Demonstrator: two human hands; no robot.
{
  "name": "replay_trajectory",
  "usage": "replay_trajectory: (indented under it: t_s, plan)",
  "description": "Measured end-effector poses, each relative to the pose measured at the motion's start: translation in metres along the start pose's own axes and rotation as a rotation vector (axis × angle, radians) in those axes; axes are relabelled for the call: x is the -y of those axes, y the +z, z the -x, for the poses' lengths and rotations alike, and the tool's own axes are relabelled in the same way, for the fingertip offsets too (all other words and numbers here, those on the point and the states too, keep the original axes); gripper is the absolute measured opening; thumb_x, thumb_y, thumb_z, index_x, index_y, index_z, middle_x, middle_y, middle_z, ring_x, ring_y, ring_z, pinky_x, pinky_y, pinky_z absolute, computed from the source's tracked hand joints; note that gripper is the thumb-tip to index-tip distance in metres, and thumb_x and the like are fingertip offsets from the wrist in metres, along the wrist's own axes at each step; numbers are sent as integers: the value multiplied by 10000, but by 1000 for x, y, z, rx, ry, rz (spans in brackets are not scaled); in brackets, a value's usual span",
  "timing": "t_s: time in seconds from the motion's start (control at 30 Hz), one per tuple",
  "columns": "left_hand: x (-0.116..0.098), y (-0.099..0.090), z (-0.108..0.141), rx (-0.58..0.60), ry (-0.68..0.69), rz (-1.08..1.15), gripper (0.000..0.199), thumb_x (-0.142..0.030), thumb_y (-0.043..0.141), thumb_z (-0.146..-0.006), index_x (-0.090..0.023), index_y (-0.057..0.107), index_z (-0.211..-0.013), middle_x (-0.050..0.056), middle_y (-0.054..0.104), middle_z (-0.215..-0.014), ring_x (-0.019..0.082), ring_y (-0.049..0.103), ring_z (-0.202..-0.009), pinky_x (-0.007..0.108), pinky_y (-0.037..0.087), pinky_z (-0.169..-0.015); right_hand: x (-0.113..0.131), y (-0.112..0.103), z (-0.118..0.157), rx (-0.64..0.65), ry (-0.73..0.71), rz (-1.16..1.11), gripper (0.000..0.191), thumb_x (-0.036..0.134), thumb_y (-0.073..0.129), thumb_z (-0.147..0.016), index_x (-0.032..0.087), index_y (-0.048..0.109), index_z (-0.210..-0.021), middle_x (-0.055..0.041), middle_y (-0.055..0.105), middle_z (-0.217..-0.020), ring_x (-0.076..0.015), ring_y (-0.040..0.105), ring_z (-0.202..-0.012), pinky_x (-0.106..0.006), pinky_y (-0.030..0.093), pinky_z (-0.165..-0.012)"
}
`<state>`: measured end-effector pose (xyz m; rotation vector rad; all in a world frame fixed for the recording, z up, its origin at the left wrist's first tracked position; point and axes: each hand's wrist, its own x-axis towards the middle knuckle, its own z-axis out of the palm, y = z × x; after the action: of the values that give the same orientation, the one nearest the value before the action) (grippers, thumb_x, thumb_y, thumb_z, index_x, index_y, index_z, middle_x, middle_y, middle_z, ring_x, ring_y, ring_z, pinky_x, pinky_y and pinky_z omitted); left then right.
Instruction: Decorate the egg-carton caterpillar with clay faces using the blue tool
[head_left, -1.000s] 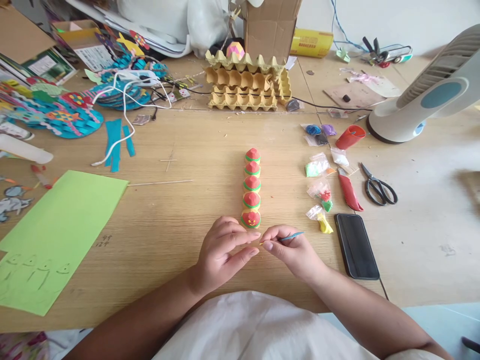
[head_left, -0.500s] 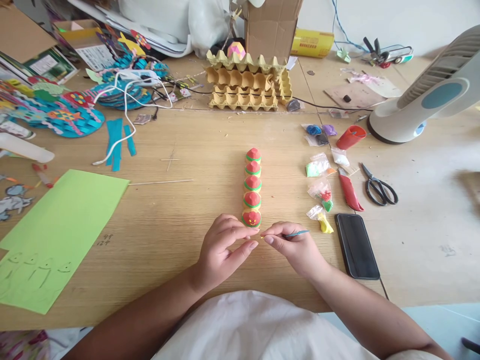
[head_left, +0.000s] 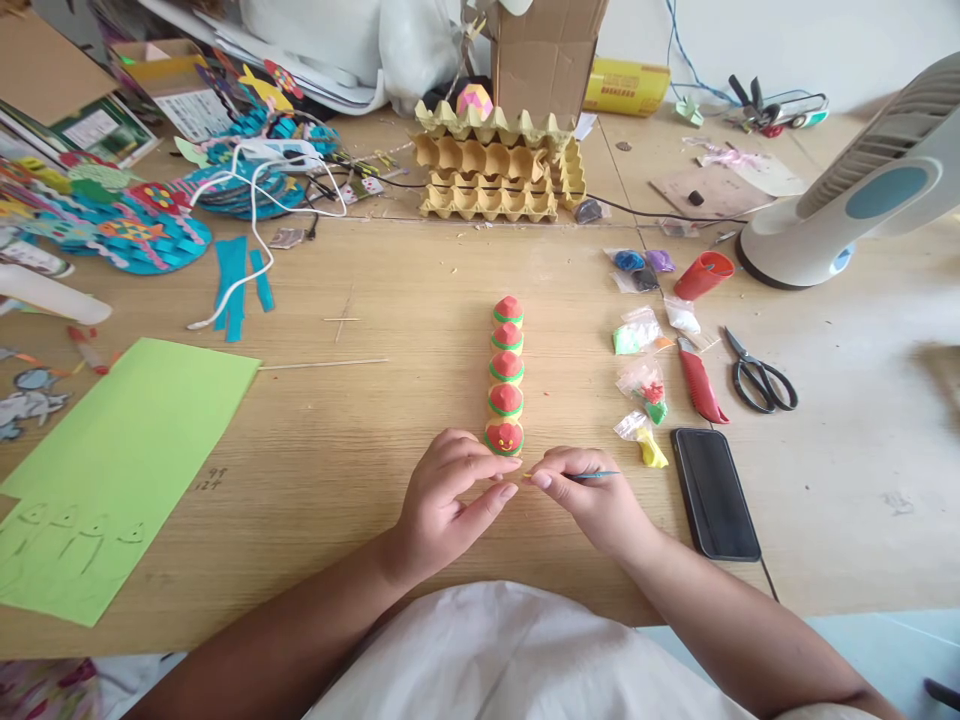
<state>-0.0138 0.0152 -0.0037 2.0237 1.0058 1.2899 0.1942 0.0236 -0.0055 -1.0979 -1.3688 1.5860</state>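
Note:
A caterpillar-like row of red domes with green rims lies lengthwise on the wooden table, and its nearest dome has a small yellow face. Just below and left of that end is my left hand, thumb and forefinger apart, with nothing visible between them. My right hand pinches a thin blue tool whose tip points left toward my left fingertips. Something tiny and yellow shows at the right fingertips, too small to make out.
Bags of coloured clay, a red cutter, scissors, a phone and a red cup are on the right. Green paper lies left. Egg cartons and a fan stand behind.
The blue tool has tilted slightly and lies more level in my right hand. My left hand has barely moved, and the view has shifted very slightly.

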Motion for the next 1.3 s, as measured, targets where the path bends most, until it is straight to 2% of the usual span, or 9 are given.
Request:
replay_trajectory:
  t_s: [0.07,0.13,0.27,0.53,0.87,1.03,1.17,1.3]
  plan:
    - [-1,0,0,2,1,1,276,-108,689,-905,-227,690,-1154,16,688,-851,175,582,-865,354,491,-821,0,2,0,-4,20,-29,173,389,791,-844,219,825,-853,-30,725,-744,-150,614,-696,-270,476,-663]
    - [-1,0,-1,1,2,-2,273,-113,688,-907,-231,690,-1152,16,692,-855,174,584,-861,351,494,-815,0,2,0,-7,41,-28,189,401,786,-844,214,819,-849,-37,737,-764,-156,618,-704,-274,479,-664]
    - [-2,-1,-2,-5,7,-6,256,-118,688,-908,-234,690,-1137,20,704,-876,171,590,-857,344,501,-809,1,1,0,-20,45,48,332,473,738,-871,182,783,-720,-24,659,-644,-139,532,-624,-269,428,-596]
    - [-1,0,0,4,-5,-8,258,-126,685,-907,-232,692,-1143,20,707,-882,174,604,-867,345,501,-823,2,0,0,7,-21,123,391,493,670,-922,166,792,-745,-22,627,-615,-132,513,-597,-260,407,-574]
    - [4,3,2,5,-4,-8,268,-121,678,-910,-228,688,-1155,24,686,-866,180,599,-877,358,502,-835,2,3,-1,-21,-162,302,428,481,640,-951,168,702,-666,-8,554,-575,-127,464,-564,-263,381,-557]
    - [4,5,2,3,10,-11,261,-134,661,-919,-230,689,-1160,29,689,-865,182,608,-861,358,506,-823,0,4,-2,4,-282,398,388,439,613,-976,177,742,-722,4,522,-547,-123,445,-536,-266,366,-551]
    - [5,7,4,21,22,-3,249,-140,646,-925,-226,693,-1154,33,685,-859,187,605,-857,361,502,-820,-5,3,-5,-20,-316,484,407,450,576,-995,190,750,-735,-7,558,-558,-130,466,-545,-269,374,-563]
    - [10,10,5,9,28,2,263,-147,648,-922,-229,688,-1169,37,684,-870,191,610,-869,364,503,-823,-12,0,-10,-44,-392,602,423,442,533,-1014,193,769,-767,-3,524,-535,-132,445,-536,-271,364,-561]
